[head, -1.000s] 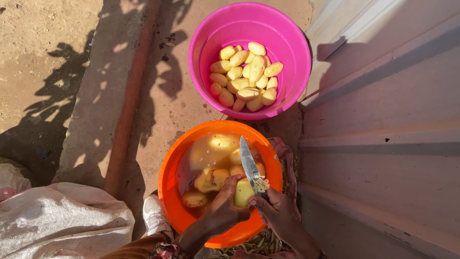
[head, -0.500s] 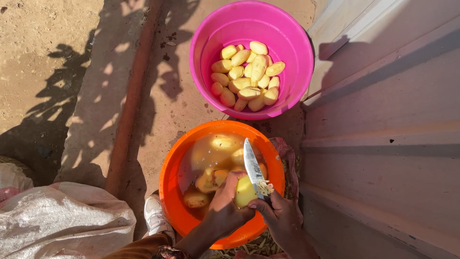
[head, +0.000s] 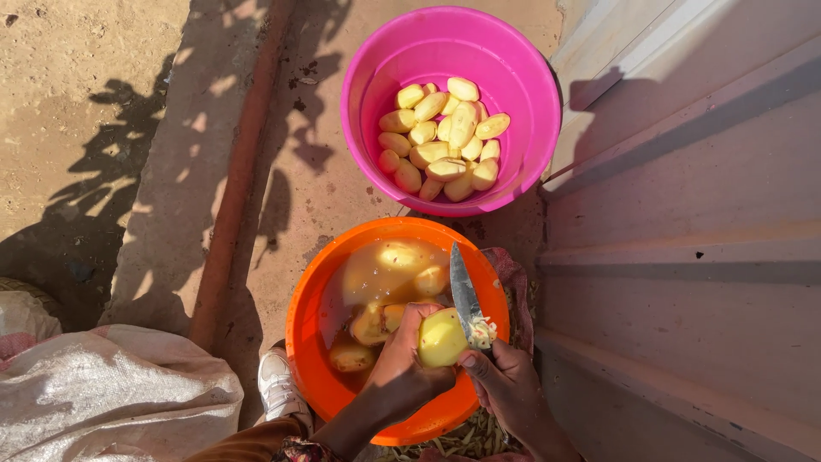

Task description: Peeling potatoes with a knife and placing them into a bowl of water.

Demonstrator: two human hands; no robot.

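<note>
Wall: pale ridged metal sheeting, right of the hands, half in shadow.
Ground: bare concrete with a rusty pipe running along it, well left of the hands; sandy dirt beyond.
Sack: whitish woven sack, low and left of the left hand, well apart from it.
Pink bucket: pink bucket beyond the hands, just past the orange rim; holds a heap of peeled potatoes, pale yellow and dry-looking.
Orange bucket: orange bucket directly under both hands; cloudy water inside with a few potatoes sitting in it.
Shoe: white shoe beside the orange bucket, just left of the left wrist.
Left hand: left hand wrapped around the lower side of the potato, fingers closed on it, thumb over the top.
Right hand: right hand closed around the knife handle, thumb tip touching the potato.
Knife: knife, blade pointing away from the body, a clump of peel stuck near the handle; edge touches the potato's right side.
Potato: potato held between the two hands above the near part of the orange bucket; mostly bare yellow flesh.
Handling: judged firm and fairly light, but wet and slick where peeled; best cupped whole in the palm, fingers spread behind, clear of the blade.
Peelings: scraps on the ground below the hands.
</note>
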